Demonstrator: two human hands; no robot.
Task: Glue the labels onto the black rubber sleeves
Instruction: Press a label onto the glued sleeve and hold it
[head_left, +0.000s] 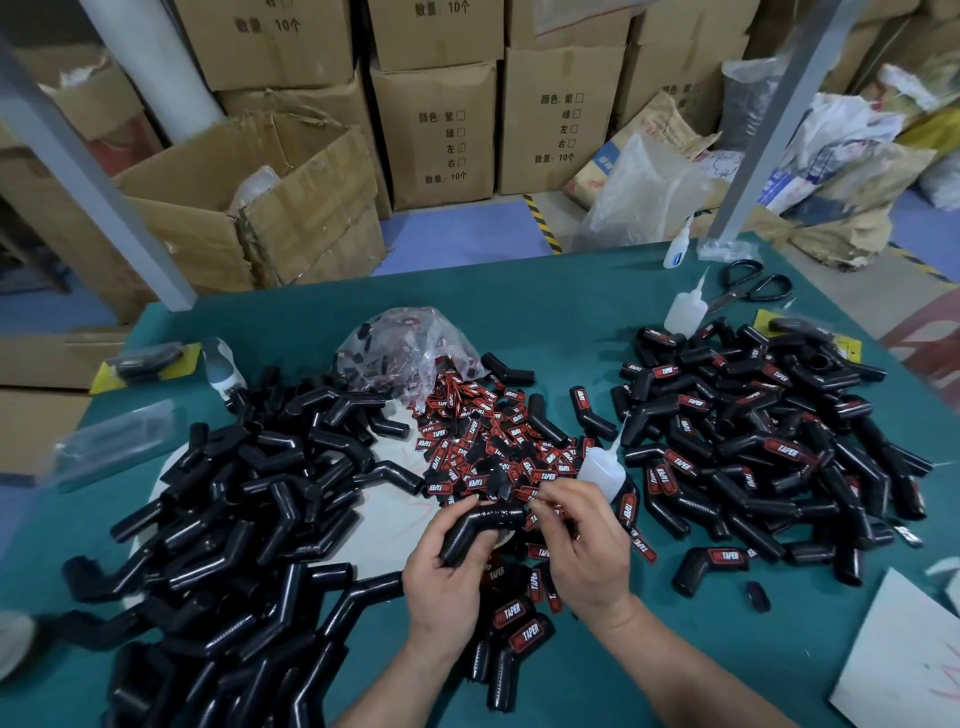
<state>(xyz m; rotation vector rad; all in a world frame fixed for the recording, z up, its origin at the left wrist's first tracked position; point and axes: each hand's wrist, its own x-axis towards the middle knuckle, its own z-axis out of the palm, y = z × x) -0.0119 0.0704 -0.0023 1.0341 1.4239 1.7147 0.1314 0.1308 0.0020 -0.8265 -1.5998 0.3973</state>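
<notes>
Across the table (545, 291), an unlabelled sleeve pile (249, 493) and a labelled sleeve pile (769, 447) are lying, label heap (498, 441) between. 1 bent sleeve (483, 525) is being gripped by the left hand (447, 577). A glue bottle (600, 467) is being held in the right hand (587, 540), whose fingertips (558, 493) are seemingly pinching a label. With the bottle crowding that pinch, glue could be smeared or the label set crooked.

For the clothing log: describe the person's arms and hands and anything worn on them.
The left hand and the right hand are bare: no gloves, rings or watch visible. Both forearms are bare too, with no sleeves in view down to the picture's bottom edge.
</notes>
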